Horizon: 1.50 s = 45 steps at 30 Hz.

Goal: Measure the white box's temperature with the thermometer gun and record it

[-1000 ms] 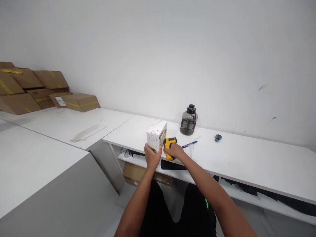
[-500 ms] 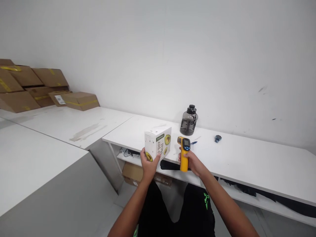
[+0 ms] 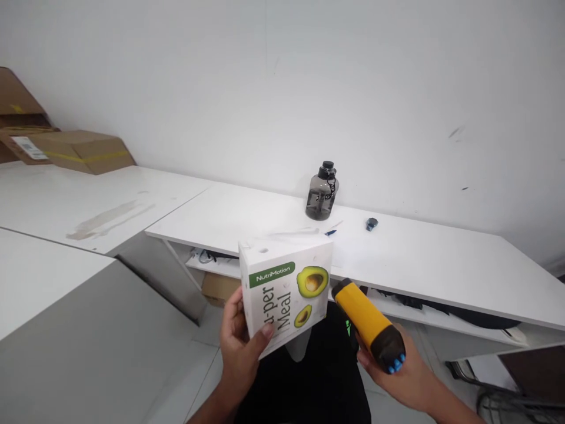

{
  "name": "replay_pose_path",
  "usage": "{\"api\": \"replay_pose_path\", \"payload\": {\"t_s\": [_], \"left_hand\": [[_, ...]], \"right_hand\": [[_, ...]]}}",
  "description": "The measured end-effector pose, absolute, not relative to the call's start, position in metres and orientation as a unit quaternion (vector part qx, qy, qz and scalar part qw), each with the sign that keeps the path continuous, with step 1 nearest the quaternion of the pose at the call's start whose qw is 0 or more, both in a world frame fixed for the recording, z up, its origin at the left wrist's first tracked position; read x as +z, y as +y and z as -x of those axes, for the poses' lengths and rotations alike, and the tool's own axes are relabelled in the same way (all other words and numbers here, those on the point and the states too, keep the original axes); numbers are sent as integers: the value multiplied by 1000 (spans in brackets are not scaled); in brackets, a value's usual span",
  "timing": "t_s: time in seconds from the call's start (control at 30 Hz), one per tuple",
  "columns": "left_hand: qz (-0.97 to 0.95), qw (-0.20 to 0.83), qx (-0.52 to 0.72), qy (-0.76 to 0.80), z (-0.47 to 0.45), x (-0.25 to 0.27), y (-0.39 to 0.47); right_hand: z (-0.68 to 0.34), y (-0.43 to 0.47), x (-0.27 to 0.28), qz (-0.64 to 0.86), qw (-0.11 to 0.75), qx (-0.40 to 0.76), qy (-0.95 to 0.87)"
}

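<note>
My left hand [image 3: 242, 347] grips a white meal box [image 3: 286, 294] by its lower left corner, thumb across the printed front. That front carries a green "NutriMotion" label and avocado pictures, and the box is tilted above my lap. In my right hand [image 3: 397, 377] is a yellow and black infrared thermometer [image 3: 364, 315], my fingers wrapped round its handle. Its body points toward the box's right side, with a gap between them. Behind the box, a blue pen [image 3: 331, 232] lies on the white table [image 3: 424, 259].
A dark clear water bottle [image 3: 321, 193] stands against the wall. To its right lies a small dark blue object [image 3: 371, 224]. Cardboard boxes [image 3: 83, 150] sit on the left table. Under the tabletop, a shelf holds dark items [image 3: 406, 300]. A metal-framed chair [image 3: 494, 388] shows at lower right.
The box has come closer to me and turned its front more toward my view. My right hand has lowered and tilted the thermometer toward the box. My view has shifted right.
</note>
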<state>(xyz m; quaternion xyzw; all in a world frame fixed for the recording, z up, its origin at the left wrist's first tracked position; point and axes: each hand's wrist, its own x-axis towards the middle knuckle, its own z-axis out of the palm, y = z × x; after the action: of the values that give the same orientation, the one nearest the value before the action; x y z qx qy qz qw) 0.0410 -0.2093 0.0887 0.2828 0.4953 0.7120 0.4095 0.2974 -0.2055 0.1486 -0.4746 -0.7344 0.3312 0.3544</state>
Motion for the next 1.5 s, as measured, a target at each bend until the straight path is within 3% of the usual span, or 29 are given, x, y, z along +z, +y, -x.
{"api": "replay_pose_path", "payload": {"t_s": [0.27, 0.5, 0.83, 0.93, 1.23, 1.5], "left_hand": [[-327, 439, 691, 471, -50, 88, -216], [-333, 388, 713, 481, -49, 82, -221], [-345, 391, 696, 493, -42, 82, -218], [-342, 381, 695, 505, -36, 86, -204], [-283, 159, 748, 580, 14, 71, -169], [-235, 146, 749, 601, 26, 51, -182]], "right_hand": [[-289, -207, 158, 396, 321, 309, -803], [-282, -208, 162, 400, 292, 331, -803], [-277, -208, 157, 418, 280, 367, -782], [-267, -205, 147, 468, 324, 381, -728], [-256, -181, 126, 525, 469, 423, -570], [-262, -173, 117, 533, 488, 452, -523]]}}
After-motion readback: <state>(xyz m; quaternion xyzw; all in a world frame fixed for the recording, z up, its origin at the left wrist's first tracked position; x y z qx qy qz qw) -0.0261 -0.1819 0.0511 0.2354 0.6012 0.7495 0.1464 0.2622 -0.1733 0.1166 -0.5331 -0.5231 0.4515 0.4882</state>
